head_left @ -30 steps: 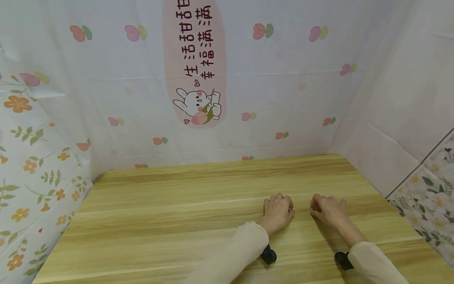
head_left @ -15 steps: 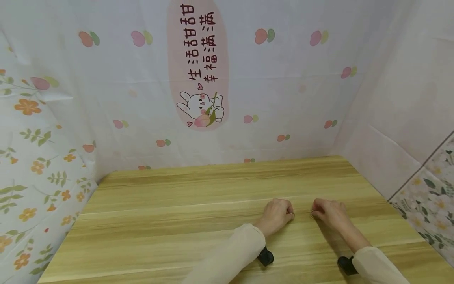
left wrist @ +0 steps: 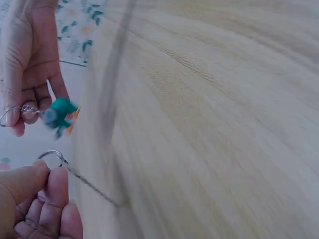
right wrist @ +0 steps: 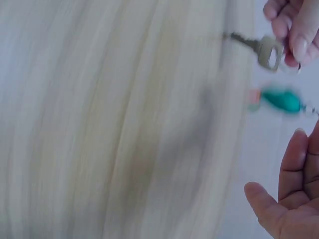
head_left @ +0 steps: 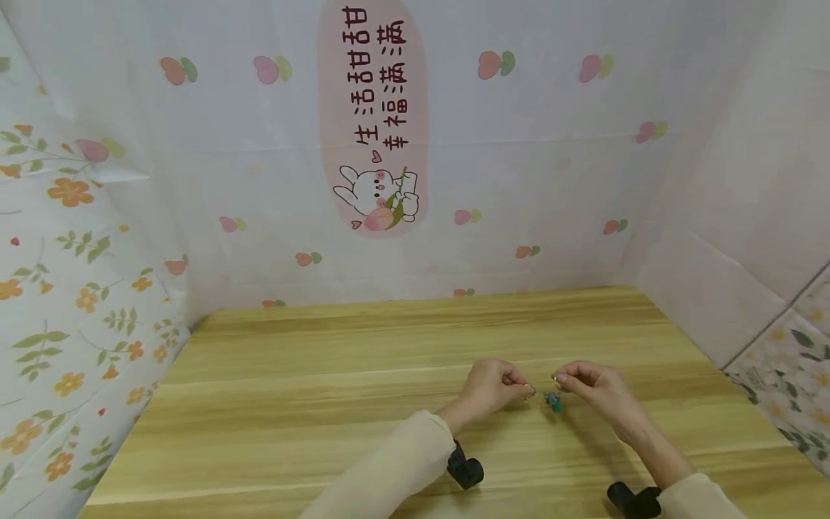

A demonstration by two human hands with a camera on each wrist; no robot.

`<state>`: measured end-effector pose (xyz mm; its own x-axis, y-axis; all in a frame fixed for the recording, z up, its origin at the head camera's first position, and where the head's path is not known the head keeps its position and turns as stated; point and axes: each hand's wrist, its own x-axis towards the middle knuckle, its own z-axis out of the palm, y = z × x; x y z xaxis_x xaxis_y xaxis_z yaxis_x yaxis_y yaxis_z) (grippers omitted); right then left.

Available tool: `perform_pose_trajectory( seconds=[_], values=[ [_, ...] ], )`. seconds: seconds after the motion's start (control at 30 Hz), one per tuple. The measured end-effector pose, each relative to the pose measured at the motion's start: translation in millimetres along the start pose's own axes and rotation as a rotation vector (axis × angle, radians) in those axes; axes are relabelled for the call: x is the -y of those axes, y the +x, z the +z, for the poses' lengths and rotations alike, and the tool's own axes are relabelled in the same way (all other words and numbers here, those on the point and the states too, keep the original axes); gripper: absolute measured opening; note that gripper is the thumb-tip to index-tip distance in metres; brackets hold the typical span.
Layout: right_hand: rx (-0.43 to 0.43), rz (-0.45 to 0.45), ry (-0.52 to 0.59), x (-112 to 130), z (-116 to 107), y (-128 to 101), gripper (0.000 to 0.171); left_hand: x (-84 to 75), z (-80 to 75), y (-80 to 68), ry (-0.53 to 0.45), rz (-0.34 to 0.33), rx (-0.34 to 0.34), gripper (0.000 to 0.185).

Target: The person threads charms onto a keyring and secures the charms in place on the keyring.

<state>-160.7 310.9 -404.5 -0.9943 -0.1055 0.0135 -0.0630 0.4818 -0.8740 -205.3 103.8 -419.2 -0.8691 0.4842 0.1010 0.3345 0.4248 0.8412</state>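
Note:
My left hand (head_left: 493, 386) pinches a small metal split ring (left wrist: 50, 152) between thumb and fingertip. A key (right wrist: 262, 50) hangs from that ring, its blade pointing out away from the fingers. Opposite it, a short gap away, my right hand (head_left: 598, 388) pinches the ring end of a keychain, with a short silver chain (left wrist: 30, 108) below the fingertips. From the chain dangles a green figure charm (left wrist: 61, 107) with grey and orange parts, blurred in the wrist views. In the head view the charm hangs between the two hands, over the table.
Both hands are above a wood-grain table (head_left: 311, 404). White printed cloth (head_left: 551, 180) hangs behind it, and floral cloth (head_left: 71, 288) covers the left side. Black wrist cameras (head_left: 465, 468) sit at the cuffs of the cream sleeves (head_left: 389, 461).
Both hands have lifted from low over the tabletop, with the left wrist turning. The key and the green charm, hidden by the hands before, now hang in the open. The head view has shifted slightly.

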Motion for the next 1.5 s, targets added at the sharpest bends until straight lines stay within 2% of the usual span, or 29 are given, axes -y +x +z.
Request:
perform_pose_trajectory(
  seconds=[0.13, 0.3, 0.5, 0.7, 0.8, 0.9, 1.07, 1.17, 1.5],
  values=[
    [0.021, 0.024, 0.084, 9, 11, -2, 0.038, -1.9, -11.1, -8.7, -0.08, -0.039, 0.007, 0.007],
    [0.059, -0.021, 0.208, 15, 25, -2, 0.034, -4.7, -21.8, -18.4, -0.141, -0.085, 0.002, 0.006],
    [0.123, -0.071, 0.41, 18, 38, 0, 0.015, -2.4, -32.3, -27.0, -0.173, -0.065, -0.005, 0.009],
    [0.098, -0.038, 0.456, 28, 52, -1, 0.012, -1.1, -43.8, -38.9, -0.212, -0.061, 0.007, 0.011],
    [0.091, -0.04, 0.434, 34, 60, -2, 0.02, -1.2, -49.7, -45.0, -0.199, -0.062, -0.002, 0.01],
    [0.066, -0.09, 0.36, 38, 69, -4, 0.027, -1.3, -55.0, -51.6, -0.179, -0.054, -0.017, 0.009],
    [-0.036, -0.254, 0.187, 41, 82, -6, 0.013, -0.9, -61.8, -60.2, -0.137, -0.034, -0.043, 0.01],
    [-0.065, -0.332, 0.119, 43, 88, -5, 0.003, -1.1, -64.9, -63.9, -0.107, -0.012, -0.055, 0.01],
    [-0.073, -0.437, 0.048, 48, 100, -3, 0.006, -0.8, -70.2, -71.5, -0.048, 0.0, -0.075, 0.009]
  ],
)
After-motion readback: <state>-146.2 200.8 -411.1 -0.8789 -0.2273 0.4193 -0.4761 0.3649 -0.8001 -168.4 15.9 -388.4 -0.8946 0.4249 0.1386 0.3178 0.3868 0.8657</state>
